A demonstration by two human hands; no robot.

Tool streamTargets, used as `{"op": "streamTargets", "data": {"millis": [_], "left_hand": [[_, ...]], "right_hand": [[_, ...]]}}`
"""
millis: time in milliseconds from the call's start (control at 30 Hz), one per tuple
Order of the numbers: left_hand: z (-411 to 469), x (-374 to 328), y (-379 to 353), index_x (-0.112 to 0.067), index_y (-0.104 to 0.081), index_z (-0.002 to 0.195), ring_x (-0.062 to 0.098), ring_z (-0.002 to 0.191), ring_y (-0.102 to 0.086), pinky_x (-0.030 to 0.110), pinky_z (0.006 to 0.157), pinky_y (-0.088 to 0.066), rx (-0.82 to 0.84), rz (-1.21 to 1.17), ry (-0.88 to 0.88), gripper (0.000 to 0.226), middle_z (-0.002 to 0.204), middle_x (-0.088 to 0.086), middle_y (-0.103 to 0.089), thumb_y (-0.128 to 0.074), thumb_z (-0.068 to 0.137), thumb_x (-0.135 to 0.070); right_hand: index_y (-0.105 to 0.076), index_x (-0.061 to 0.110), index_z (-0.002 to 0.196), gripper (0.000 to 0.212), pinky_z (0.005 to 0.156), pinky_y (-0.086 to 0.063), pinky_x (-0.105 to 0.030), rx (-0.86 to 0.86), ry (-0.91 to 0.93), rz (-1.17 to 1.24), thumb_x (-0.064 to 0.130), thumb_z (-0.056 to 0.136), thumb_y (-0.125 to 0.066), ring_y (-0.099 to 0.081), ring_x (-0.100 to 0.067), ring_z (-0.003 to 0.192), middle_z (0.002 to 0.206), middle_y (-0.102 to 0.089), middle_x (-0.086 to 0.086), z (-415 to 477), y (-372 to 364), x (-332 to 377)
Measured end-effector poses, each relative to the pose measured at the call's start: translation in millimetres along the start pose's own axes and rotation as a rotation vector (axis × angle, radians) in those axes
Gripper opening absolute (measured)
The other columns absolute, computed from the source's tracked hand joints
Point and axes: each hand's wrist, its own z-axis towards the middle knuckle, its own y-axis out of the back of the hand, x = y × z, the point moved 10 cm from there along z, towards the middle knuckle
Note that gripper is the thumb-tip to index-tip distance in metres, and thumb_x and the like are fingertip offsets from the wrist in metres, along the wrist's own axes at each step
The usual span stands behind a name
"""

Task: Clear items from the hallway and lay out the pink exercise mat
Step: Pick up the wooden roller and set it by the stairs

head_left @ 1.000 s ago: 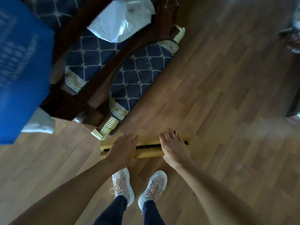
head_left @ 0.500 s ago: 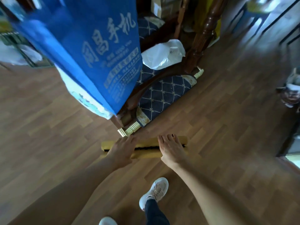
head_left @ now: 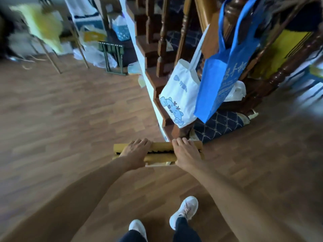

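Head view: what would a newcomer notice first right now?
Centre frame, the left hand and right hand hold a yellowish slotted object over the wooden floor. Just beyond, a bright blue bag and a white cartoon tote hang against the staircase.

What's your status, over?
Left hand and right hand both grip the long yellow item. Pink mat not in sight. White tote and blue bag hang close ahead.
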Motion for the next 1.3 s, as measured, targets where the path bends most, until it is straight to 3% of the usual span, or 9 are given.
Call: {"op": "streamTargets", "data": {"millis": [267, 433, 667, 867, 1100, 1300], "left_hand": [[-50.8, 97.1, 52.0, -0.019, -0.029, 0.136, 0.022, 0.122, -0.042, 0.034, 0.097, -0.038, -0.072, 0.013, 0.12, 0.077, 0.129, 0.0, -0.042, -0.067, 0.07, -0.028], [-43.1, 150.7, 69.6, -0.02, -0.029, 0.137, 0.022, 0.121, -0.044, 0.033, 0.098, -0.037, -0.078, 0.005, 0.182, 0.081, 0.128, -0.002, -0.043, -0.069, 0.067, -0.028], [9.6, 235.6, 87.4, -0.021, -0.032, 0.135, 0.022, 0.12, -0.042, 0.034, 0.096, -0.039, -0.031, -0.029, 0.238, 0.08, 0.127, -0.002, -0.044, -0.071, 0.065, -0.028], [68.1, 314.0, 119.7, -0.021, -0.029, 0.137, 0.022, 0.12, -0.039, 0.035, 0.097, -0.041, 0.006, -0.041, 0.292, 0.079, 0.131, -0.001, -0.042, -0.07, 0.07, -0.029], [117.9, 390.5, 166.3, -0.021, -0.029, 0.138, 0.022, 0.119, -0.04, 0.033, 0.096, -0.039, -0.067, -0.036, 0.338, 0.078, 0.129, -0.002, -0.043, -0.069, 0.071, -0.028], [174.4, 465.4, 195.6, -0.02, -0.027, 0.142, 0.021, 0.121, -0.041, 0.032, 0.097, -0.037, -0.063, 0.018, 0.323, 0.085, 0.132, -0.002, -0.043, -0.07, 0.069, -0.03]], "right_hand": [[-0.036, 0.008, 0.134, 0.079, 0.102, -0.035, -0.045, -0.033, 0.126, -0.035, 0.024, 0.068, -0.077, -0.044, -0.028, 0.118, 0.128, -0.048, -0.009, 65.1, 53.0, 86.3], [-0.038, 0.009, 0.129, 0.065, 0.103, -0.036, -0.042, -0.035, 0.175, -0.035, 0.016, 0.072, -0.07, -0.044, -0.027, 0.117, 0.127, -0.048, -0.008, 117.5, 71.9, 110.5], [-0.044, 0.012, 0.121, 0.05, 0.094, -0.037, -0.037, -0.033, 0.239, -0.029, 0.02, 0.077, -0.067, -0.046, -0.026, 0.111, 0.12, -0.051, -0.007, 222.4, 90.4, 123.4], [-0.043, 0.012, 0.124, 0.054, 0.097, -0.037, -0.04, 0.01, 0.294, -0.022, 0.02, 0.077, -0.068, -0.044, -0.027, 0.116, 0.123, -0.049, -0.007, 329.0, 117.1, 128.5], [-0.044, 0.012, 0.123, 0.051, 0.093, -0.037, -0.039, -0.024, 0.335, -0.03, 0.016, 0.076, -0.065, -0.043, -0.027, 0.115, 0.122, -0.05, -0.007, 432.3, 152.0, 135.8], [-0.044, 0.014, 0.122, 0.053, 0.094, -0.038, -0.038, -0.015, 0.322, -0.01, 0.024, 0.075, -0.069, -0.045, -0.026, 0.114, 0.122, -0.051, -0.006, 532.0, 164.1, 140.1]]}}
